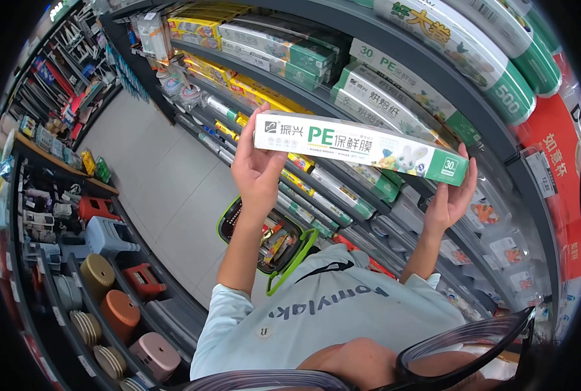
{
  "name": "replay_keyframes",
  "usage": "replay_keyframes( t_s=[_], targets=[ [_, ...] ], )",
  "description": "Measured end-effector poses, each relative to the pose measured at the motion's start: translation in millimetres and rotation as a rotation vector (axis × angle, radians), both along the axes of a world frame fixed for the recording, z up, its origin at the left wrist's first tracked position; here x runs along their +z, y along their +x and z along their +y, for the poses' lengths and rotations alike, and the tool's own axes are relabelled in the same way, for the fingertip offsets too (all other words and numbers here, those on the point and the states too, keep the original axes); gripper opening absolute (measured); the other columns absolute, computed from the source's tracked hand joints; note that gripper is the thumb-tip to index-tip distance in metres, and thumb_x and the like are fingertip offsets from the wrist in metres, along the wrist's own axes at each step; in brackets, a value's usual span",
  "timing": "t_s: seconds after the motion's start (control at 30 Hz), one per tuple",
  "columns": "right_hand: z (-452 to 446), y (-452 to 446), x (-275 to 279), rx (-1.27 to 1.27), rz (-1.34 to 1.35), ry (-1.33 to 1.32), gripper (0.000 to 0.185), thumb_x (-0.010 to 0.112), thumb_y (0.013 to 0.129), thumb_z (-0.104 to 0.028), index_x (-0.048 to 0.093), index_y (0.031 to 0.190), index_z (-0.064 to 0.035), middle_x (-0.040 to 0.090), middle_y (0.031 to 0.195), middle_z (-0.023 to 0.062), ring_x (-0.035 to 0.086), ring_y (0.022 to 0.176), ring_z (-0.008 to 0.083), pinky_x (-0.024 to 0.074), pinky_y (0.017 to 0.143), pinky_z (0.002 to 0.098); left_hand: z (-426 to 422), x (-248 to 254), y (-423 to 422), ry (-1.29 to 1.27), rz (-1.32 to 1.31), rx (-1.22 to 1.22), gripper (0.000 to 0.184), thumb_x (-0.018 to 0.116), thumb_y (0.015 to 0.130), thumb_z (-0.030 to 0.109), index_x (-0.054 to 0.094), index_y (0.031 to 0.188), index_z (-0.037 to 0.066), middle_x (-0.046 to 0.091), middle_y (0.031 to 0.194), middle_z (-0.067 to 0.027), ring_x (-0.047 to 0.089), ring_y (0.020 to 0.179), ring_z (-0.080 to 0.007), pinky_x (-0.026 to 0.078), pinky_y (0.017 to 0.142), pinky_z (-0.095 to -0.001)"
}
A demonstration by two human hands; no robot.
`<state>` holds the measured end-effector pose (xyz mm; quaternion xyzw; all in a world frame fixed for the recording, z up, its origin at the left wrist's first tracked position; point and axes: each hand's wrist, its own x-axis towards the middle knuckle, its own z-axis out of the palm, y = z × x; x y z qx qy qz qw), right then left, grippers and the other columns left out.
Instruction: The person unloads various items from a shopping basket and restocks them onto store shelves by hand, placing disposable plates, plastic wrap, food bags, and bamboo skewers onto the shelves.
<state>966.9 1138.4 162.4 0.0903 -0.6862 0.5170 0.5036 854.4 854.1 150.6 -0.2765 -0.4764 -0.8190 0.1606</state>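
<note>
Left hand (pixel 256 173) and right hand (pixel 448 203) grip the box (pixel 355 151) by its ends — looks light, stiffish, slick from here — good spots imo.

White box (pixel 352 148) with green end (pixel 448 169) and rabbit print (pixel 409 158), black basket (pixel 295 228) with lime-green handle (pixel 311 242), pale-blue shirt (pixel 368 319)
</note>
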Motion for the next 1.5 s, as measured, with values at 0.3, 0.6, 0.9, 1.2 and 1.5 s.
replay_keyframes(
  t_s=[0.3,0.6,0.9,1.2,1.5],
  targets=[
    [12,13,13,-0.183,0.069,0.126,0.054,0.045,0.096,-0.002,0.029,0.147,0.0022,0.035,0.150,0.0291,0.044,0.134,0.0313,0.0360,0.111,0.0417,30,12,-14,-0.093,-0.028,-0.021,0.061,0.055,0.090,-0.008,0.029,0.146,-0.010,0.041,0.148,-0.0225,0.049,0.130,-0.0242,0.042,0.108,-0.0364],
    [27,9,2,-0.494,0.139,0.104,0.043,0.059,0.094,-0.003,0.040,0.132,0.0035,0.052,0.131,0.0213,0.052,0.119,0.0218,0.0404,0.101,0.0342,79,29,-55,-0.047,-0.193,-0.084,0.038,0.062,0.091,-0.002,0.044,0.124,-0.007,0.060,0.119,-0.0180,0.064,0.100,-0.0193,0.053,0.087,-0.0289],
    [34,22,24,-0.813,-0.131,0.157,0.046,0.076,0.085,-0.020,0.054,0.119,0.0019,0.063,0.109,0.0132,0.053,0.090,0.0189,0.0414,0.088,0.0351,114,45,-81,0.034,-0.234,-0.132,0.036,0.068,0.089,0.002,0.049,0.118,-0.006,0.060,0.105,-0.0133,0.064,0.085,-0.0163,0.054,0.073,-0.0271],
    [40,19,47,-1.108,-0.346,0.424,0.045,0.072,0.086,-0.040,0.066,0.112,-0.0033,0.060,0.081,0.0046,0.053,0.080,0.0209,0.0360,0.085,0.0379,135,50,-96,0.021,-0.262,-0.126,0.044,0.067,0.090,0.002,0.043,0.125,-0.006,0.050,0.116,-0.0161,0.064,0.090,-0.0201,0.055,0.081,-0.0307],
    [59,7,49,-1.073,-0.407,0.463,0.039,0.068,0.089,-0.038,0.070,0.106,-0.0018,0.062,0.069,0.0086,0.059,0.073,0.0283,0.0409,0.080,0.0405,134,42,-95,0.014,-0.183,-0.165,0.056,0.064,0.087,-0.001,0.036,0.135,-0.006,0.047,0.129,-0.0177,0.061,0.101,-0.0173,0.049,0.089,-0.0282]
  ],
)
